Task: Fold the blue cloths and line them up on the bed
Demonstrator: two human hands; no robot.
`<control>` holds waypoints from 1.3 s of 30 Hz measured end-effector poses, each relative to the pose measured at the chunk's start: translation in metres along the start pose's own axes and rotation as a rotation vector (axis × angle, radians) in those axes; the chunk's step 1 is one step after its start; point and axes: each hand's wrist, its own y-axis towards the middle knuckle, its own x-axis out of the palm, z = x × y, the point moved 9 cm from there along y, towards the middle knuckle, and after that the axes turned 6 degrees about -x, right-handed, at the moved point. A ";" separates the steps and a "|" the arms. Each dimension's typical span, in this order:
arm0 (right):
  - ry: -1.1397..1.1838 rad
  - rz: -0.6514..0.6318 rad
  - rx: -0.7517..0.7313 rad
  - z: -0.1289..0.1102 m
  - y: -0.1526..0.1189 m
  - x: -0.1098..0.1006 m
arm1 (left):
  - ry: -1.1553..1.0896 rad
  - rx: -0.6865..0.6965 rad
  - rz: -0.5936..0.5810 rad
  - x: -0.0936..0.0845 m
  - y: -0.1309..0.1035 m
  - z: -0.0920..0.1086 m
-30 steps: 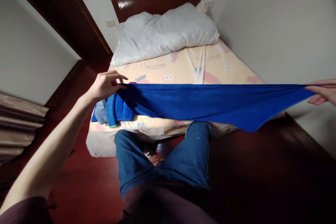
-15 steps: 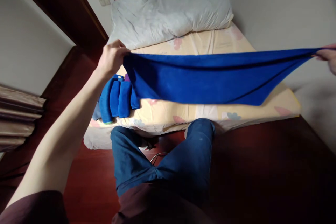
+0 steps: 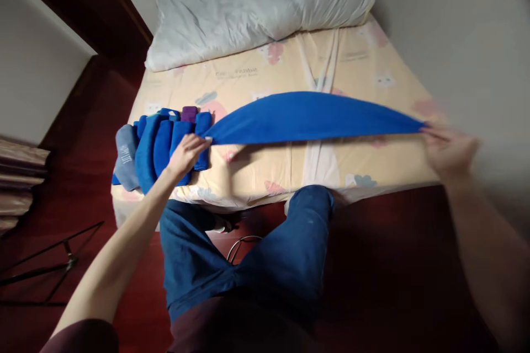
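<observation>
A blue towel (image 3: 314, 116) stretches between my two hands over the bed, its far edge billowing up in an arc. My left hand (image 3: 188, 153) pinches its left corner, where a small white tag shows. At the right end my right hand (image 3: 451, 146), blurred by motion, grips the other corner. Just beside my left hand, several rolled blue towels (image 3: 163, 140) lie in a cluster on the bed. A grey-blue roll with white lettering (image 3: 126, 157) sits at the cluster's left, and a small purple roll (image 3: 189, 114) at its back.
The bed (image 3: 265, 176) has a pale yellow patterned sheet. A big white quilt (image 3: 256, 5) lies bunched across its far part. A black metal stand leg (image 3: 68, 259) is on the dark red floor at left, near a striped curtain (image 3: 20, 187). A wall borders the right.
Both hands have lowered the towel toward the bed. My right hand has come inward from the frame's right edge, and the towel's hanging edge has swung up and away from me.
</observation>
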 end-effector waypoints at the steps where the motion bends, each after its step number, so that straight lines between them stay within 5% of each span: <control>1: 0.067 -0.044 0.032 0.008 -0.012 0.020 | -0.041 -0.005 -0.060 0.025 -0.011 0.001; 5: 0.201 -0.260 0.094 0.026 -0.058 0.077 | -0.136 -0.043 -0.279 0.108 -0.052 0.006; 9: 0.239 -0.298 0.132 0.037 -0.086 0.103 | -0.137 -0.131 -0.333 0.144 -0.073 -0.002; 14: 0.205 -0.298 0.135 0.052 -0.098 0.113 | -0.177 -0.192 -0.313 0.149 -0.079 -0.008; 23: 0.190 -0.256 0.128 0.057 -0.117 0.094 | -0.261 -0.364 -0.183 0.145 -0.098 -0.021; 28: 0.111 -0.294 0.122 0.052 -0.123 0.095 | -0.148 -0.288 -0.285 0.150 -0.109 0.003; 31: -0.029 -0.433 0.135 0.048 -0.117 0.102 | -0.001 -0.277 -0.338 0.144 -0.105 0.023; 35: -0.171 -0.536 0.041 -0.002 -0.096 0.110 | 0.134 -0.287 -0.404 0.133 -0.074 0.058; 39: 0.099 -0.313 -0.226 -0.133 -0.069 0.115 | -0.029 -0.195 -0.179 0.117 -0.002 0.117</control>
